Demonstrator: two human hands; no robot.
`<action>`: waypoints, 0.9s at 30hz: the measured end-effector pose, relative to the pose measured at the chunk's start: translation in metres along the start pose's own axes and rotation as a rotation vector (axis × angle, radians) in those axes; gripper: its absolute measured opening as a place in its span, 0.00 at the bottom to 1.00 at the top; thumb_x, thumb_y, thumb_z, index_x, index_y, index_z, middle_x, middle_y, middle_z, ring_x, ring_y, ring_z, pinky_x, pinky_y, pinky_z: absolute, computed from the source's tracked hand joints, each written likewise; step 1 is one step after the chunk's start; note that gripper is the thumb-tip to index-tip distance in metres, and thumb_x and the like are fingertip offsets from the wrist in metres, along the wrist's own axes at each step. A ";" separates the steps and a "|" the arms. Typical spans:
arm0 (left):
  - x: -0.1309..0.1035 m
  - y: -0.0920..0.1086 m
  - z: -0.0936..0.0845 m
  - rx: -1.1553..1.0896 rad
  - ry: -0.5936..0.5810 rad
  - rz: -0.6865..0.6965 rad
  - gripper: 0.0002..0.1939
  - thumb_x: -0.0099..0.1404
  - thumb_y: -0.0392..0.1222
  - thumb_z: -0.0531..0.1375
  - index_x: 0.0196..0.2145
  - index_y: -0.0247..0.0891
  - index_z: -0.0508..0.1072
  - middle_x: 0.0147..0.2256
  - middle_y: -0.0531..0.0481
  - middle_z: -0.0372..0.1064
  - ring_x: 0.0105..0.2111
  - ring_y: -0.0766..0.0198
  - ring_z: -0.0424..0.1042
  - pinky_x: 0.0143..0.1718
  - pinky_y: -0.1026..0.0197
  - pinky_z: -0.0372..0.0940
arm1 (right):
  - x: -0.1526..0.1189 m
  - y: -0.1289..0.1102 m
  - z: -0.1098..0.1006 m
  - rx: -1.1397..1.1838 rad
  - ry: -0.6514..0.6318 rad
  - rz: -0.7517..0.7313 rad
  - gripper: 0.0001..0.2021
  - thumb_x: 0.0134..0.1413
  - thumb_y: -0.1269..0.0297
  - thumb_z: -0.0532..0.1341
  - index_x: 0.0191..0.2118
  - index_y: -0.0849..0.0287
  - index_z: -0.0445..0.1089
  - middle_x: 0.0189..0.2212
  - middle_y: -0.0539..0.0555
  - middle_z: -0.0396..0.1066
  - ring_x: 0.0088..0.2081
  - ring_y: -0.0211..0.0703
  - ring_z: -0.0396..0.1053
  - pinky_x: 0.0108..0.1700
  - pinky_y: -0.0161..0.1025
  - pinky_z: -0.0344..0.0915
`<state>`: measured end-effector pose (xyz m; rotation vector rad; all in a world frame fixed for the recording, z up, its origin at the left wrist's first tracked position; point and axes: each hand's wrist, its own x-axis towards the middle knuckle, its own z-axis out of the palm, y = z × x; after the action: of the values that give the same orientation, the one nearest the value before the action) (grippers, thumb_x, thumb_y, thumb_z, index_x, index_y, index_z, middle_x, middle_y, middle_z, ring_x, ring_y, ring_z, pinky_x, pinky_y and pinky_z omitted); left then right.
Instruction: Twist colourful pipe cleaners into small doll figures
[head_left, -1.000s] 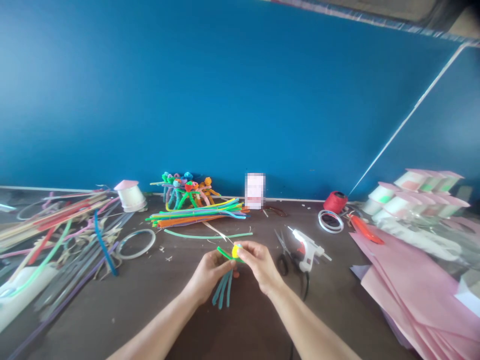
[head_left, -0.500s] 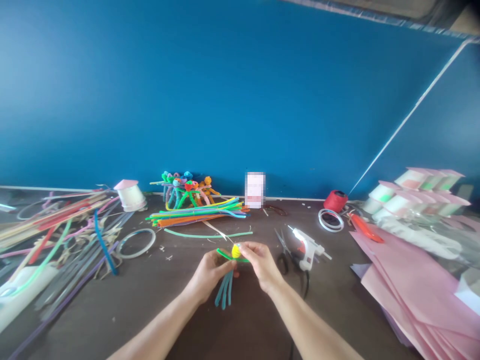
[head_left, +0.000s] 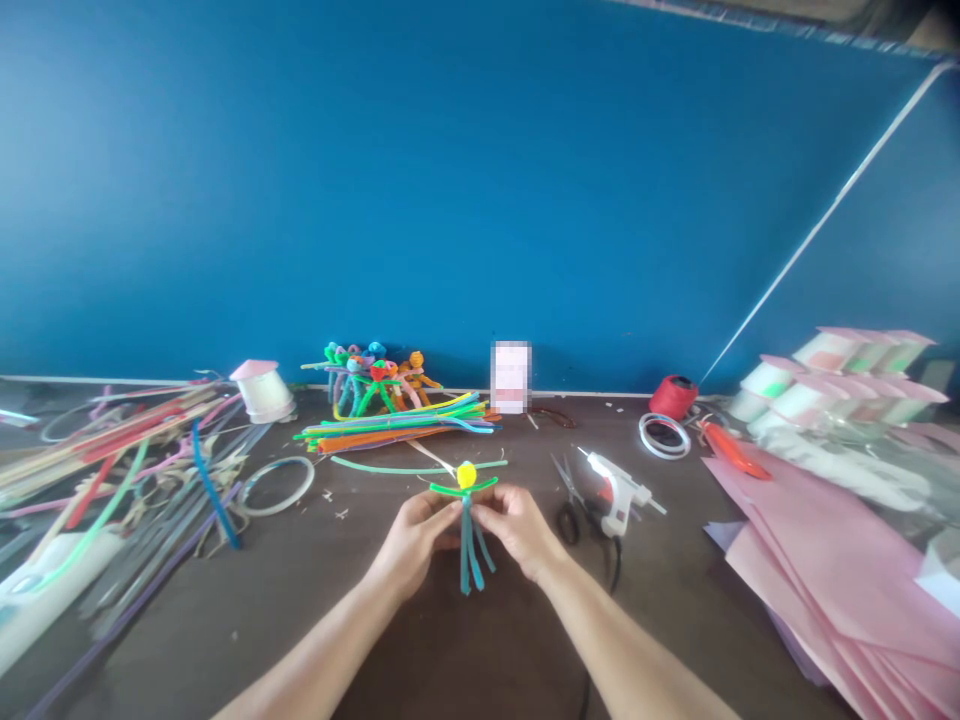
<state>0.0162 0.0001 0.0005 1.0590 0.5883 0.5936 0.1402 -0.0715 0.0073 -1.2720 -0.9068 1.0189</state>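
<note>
Between my hands is a small pipe cleaner figure [head_left: 466, 510] with a round yellow head, bright green arms spread sideways and several blue-teal strands hanging down as legs. My left hand [head_left: 420, 535] pinches it from the left, just under the green arms. From the right, my right hand [head_left: 517, 525] pinches it at the same height, thumb close to the other thumb. The fingers behind the figure are partly hidden. Beyond its head lies a single pale green pipe cleaner [head_left: 390, 467] on the dark table.
Behind lie a pipe cleaner bundle [head_left: 397, 430] and several finished figures [head_left: 382, 375]. To the right are scissors [head_left: 568, 500], a glue gun [head_left: 619, 490], a red thread spool [head_left: 673, 398] and pink sheets [head_left: 832, 560]. Loose strips [head_left: 135, 500] and a white ring [head_left: 277, 487] spread leftward.
My right hand has moved from the yellow head down to the figure's body. The figure has turned more upright, its head now clear of my fingers and its green arms fully showing.
</note>
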 end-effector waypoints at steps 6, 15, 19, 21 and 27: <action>0.000 0.002 -0.001 0.000 -0.040 -0.025 0.12 0.50 0.40 0.62 0.33 0.32 0.71 0.32 0.46 0.71 0.28 0.63 0.70 0.27 0.63 0.64 | 0.002 0.002 -0.001 0.014 0.037 0.038 0.11 0.39 0.61 0.65 0.30 0.62 0.73 0.22 0.50 0.71 0.27 0.40 0.67 0.32 0.35 0.63; 0.003 0.000 -0.003 0.034 0.003 -0.024 0.13 0.48 0.40 0.64 0.32 0.33 0.70 0.30 0.49 0.70 0.28 0.66 0.69 0.26 0.66 0.64 | 0.001 0.001 -0.001 0.052 -0.018 0.029 0.10 0.41 0.61 0.63 0.28 0.63 0.71 0.23 0.50 0.70 0.26 0.37 0.66 0.32 0.36 0.62; 0.003 -0.001 -0.004 0.035 0.011 -0.010 0.13 0.48 0.40 0.64 0.31 0.33 0.70 0.29 0.49 0.69 0.27 0.67 0.68 0.26 0.66 0.64 | 0.000 0.003 -0.002 -0.011 -0.057 -0.024 0.09 0.39 0.66 0.64 0.31 0.62 0.70 0.25 0.49 0.69 0.28 0.37 0.66 0.33 0.34 0.61; 0.004 -0.002 -0.004 0.033 0.001 -0.007 0.13 0.48 0.40 0.64 0.32 0.33 0.71 0.29 0.49 0.69 0.27 0.67 0.68 0.26 0.66 0.64 | 0.000 0.003 -0.003 -0.041 -0.062 -0.038 0.08 0.40 0.67 0.62 0.31 0.62 0.70 0.24 0.49 0.69 0.28 0.37 0.65 0.32 0.34 0.61; 0.003 -0.001 -0.004 0.027 -0.007 -0.023 0.12 0.49 0.40 0.64 0.32 0.33 0.71 0.29 0.49 0.69 0.27 0.67 0.68 0.26 0.66 0.64 | -0.001 0.000 0.000 -0.090 -0.009 -0.045 0.06 0.40 0.71 0.59 0.29 0.62 0.70 0.22 0.48 0.68 0.26 0.35 0.64 0.30 0.32 0.60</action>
<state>0.0158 0.0043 -0.0029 1.0777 0.6025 0.5629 0.1397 -0.0726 0.0076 -1.3170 -0.9937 0.9581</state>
